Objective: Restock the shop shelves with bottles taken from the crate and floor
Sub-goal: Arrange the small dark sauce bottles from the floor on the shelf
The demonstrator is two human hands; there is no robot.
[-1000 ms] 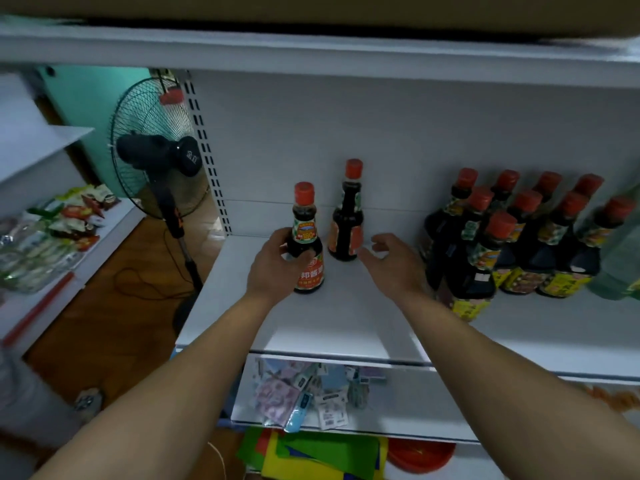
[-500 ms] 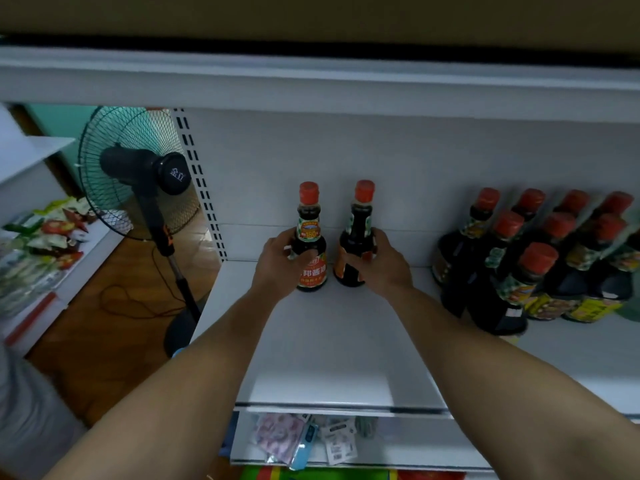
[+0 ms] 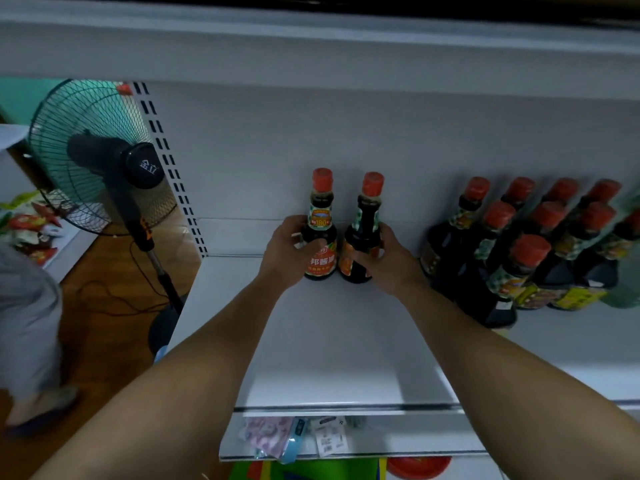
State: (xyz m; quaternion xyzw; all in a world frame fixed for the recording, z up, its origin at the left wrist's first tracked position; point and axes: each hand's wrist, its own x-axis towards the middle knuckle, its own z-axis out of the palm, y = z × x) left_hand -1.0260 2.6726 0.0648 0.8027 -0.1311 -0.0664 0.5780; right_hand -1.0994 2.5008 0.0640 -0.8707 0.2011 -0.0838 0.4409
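Side by side now, and further back than a second ago! The left hand (image 3: 284, 252) wraps the labelled bottle (image 3: 322, 263), the right hand (image 3: 388, 263) grips its twin (image 3: 367, 216), both just left of the stocked cluster (image 3: 519, 254). Placement looks nearly done.

left bottle (image 3: 320, 218) | right bottle (image 3: 367, 218) | dark, red caps | upright, side by side | shelf (image 3: 329, 341) rear

head view | head-worn, facing forward-down | near the shelf (image 3: 329, 341) | edges seemingly blurred

Standing fan (image 3: 114, 161), snack packets (image 3: 29, 225)
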